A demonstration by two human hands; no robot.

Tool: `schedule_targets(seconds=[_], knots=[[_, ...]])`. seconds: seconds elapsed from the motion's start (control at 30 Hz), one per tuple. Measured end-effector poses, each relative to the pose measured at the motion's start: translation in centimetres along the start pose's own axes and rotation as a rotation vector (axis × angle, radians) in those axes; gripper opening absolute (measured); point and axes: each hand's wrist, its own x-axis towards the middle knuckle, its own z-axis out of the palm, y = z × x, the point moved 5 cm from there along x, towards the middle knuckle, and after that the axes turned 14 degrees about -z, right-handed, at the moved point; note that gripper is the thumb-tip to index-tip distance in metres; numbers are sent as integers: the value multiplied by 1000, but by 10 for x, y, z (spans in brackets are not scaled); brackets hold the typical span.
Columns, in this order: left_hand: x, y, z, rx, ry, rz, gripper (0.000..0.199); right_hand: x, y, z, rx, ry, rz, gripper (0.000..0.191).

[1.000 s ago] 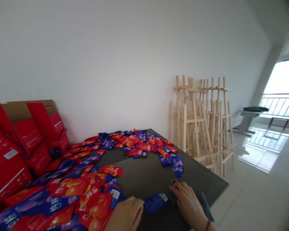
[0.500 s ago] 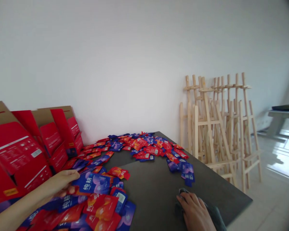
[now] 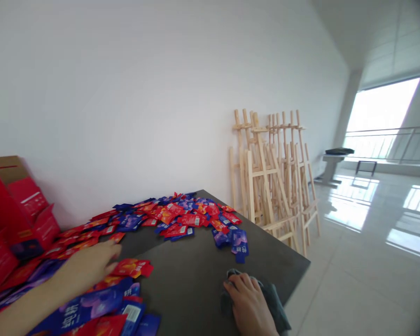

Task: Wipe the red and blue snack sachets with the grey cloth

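Observation:
My left hand point(image 3: 97, 261) hovers over the packets at the left of the table. Its thumb and fingers look apart, with nothing visible between them, though motion blurs them a little. Under and beside it lie blue sachets point(image 3: 91, 305) with white print and red-orange sachets point(image 3: 131, 267), heaped and overlapping. My right hand point(image 3: 249, 298) presses a dark grey-green cloth point(image 3: 275, 305) onto the table, its fingers curled over the front of the cloth. Part of the cloth is hidden beneath the palm.
Red cardboard boxes point(image 3: 31, 219) with raised flaps stand along the left. More red and blue sachets point(image 3: 192, 214) spread over the back of the dark table point(image 3: 192, 280). Wooden easels point(image 3: 266, 182) lean near the wall past the table's right edge. Tiled floor point(image 3: 350, 270) extends right.
My view has turned right, so boxes and sachets sit further left. My left hand has let go of the blue sachet and reached forward. My right hand stays on the cloth.

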Motion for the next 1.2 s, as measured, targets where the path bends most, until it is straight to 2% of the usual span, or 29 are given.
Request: schedule_targets(seconds=[0.03, 0.1, 0.2, 0.27, 0.37, 0.43, 0.5, 0.57, 0.7, 0.8, 0.9, 1.0, 1.1, 1.2], knots=[[3, 41, 13, 58, -66, 125, 15, 0, 0, -1, 17, 1, 10, 49], [7, 120, 45, 95, -172, 274, 20, -1, 0, -2, 45, 10, 31, 48], [17, 215, 95, 96, -183, 339, 22, -2, 1, -6, 74, 28, 67, 48], [26, 256, 122, 100, -158, 358, 26, -2, 1, -7, 89, 38, 78, 47], [39, 286, 147, 116, -136, 384, 33, -3, 2, -9, 107, 61, 86, 45], [42, 288, 155, 146, -149, 393, 33, -4, 4, -9, 109, 71, 91, 45], [34, 280, 158, 185, -176, 399, 26, -5, 4, -9, 105, 69, 86, 48], [14, 268, 156, 215, -197, 400, 16, -6, 3, -9, 107, 70, 74, 53], [-40, 243, 143, 222, -192, 345, 22, -7, 1, -14, 116, 98, 70, 55], [-63, 222, 127, 101, -189, 319, 25, -7, -2, -16, 91, 94, 60, 55], [-65, 194, 116, -78, -258, 282, 33, -7, -1, -16, 34, 68, 36, 55], [-63, 171, 117, -99, -363, 213, 52, -7, 1, -16, 18, 56, 22, 55], [-64, 166, 121, -83, -363, 135, 62, -5, -3, -18, 66, 51, -4, 56], [-63, 167, 123, -70, -367, 39, 51, -1, -22, -19, 118, 28, -79, 61]])
